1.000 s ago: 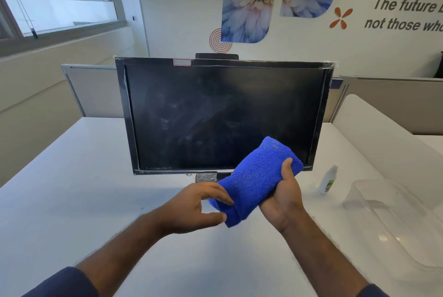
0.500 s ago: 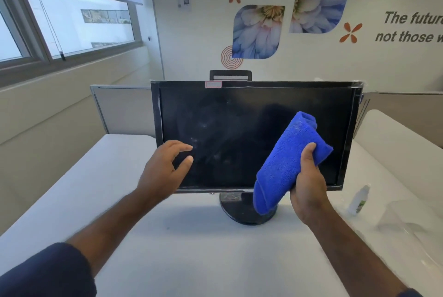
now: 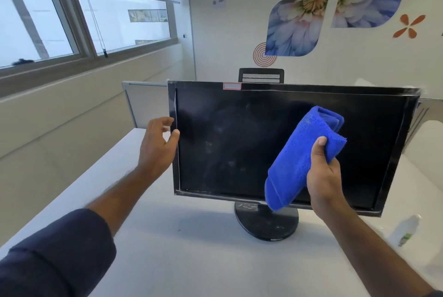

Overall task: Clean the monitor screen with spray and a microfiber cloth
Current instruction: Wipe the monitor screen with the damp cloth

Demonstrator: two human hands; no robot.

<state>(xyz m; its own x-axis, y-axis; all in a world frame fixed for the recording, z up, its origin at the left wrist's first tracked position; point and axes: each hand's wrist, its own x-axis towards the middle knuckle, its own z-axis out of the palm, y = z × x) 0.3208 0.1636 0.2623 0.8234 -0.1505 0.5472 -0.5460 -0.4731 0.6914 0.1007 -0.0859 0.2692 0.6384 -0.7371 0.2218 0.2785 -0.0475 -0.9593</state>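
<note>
The black monitor [image 3: 239,143] stands on its round base [image 3: 266,224] on the white desk [image 3: 191,248]; its dark screen shows faint smudges. My right hand [image 3: 322,176] grips a folded blue microfiber cloth [image 3: 302,155] in front of the right half of the screen. I cannot tell whether the cloth touches the glass. My left hand [image 3: 155,145] holds the monitor's left edge, thumb on the front bezel. A small clear spray bottle [image 3: 405,229] with a green label stands on the desk at the right of the base.
A grey partition [image 3: 146,105] and a black chair back [image 3: 261,75] stand behind the monitor. Windows run along the left wall. A curved white divider [image 3: 426,138] rises at the right of the desk.
My left hand moved from the front of the screen out to the monitor's left edge and took hold of it. My right hand kept the cloth raised before the screen. The view shifted.
</note>
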